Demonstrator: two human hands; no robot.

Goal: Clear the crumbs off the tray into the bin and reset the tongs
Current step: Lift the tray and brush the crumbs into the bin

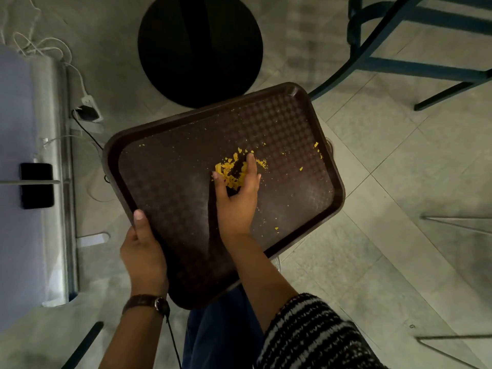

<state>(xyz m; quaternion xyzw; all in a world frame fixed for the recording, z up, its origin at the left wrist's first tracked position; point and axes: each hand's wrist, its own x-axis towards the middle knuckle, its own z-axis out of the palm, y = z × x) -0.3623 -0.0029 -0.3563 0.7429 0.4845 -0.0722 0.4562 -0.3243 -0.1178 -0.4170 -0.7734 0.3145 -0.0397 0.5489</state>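
Note:
A dark brown tray (173, 187) is held above the floor, its far edge reaching over a round black bin (199, 46). My left hand (143, 251) grips the tray's near left rim, thumb on top. My right hand (237, 201) rests on the tray's surface with fingers spread and cupped around a pile of yellow crumbs (229, 171). Stray crumbs lie near the right rim (316, 147) and near the lower right (277, 229). No tongs are in view.
A metal-edged counter (53, 155) with a black phone (36, 185) runs along the left. A power strip and cables (89, 109) lie on the floor. Blue chair legs (399, 65) stand at the upper right. Tiled floor spreads to the right.

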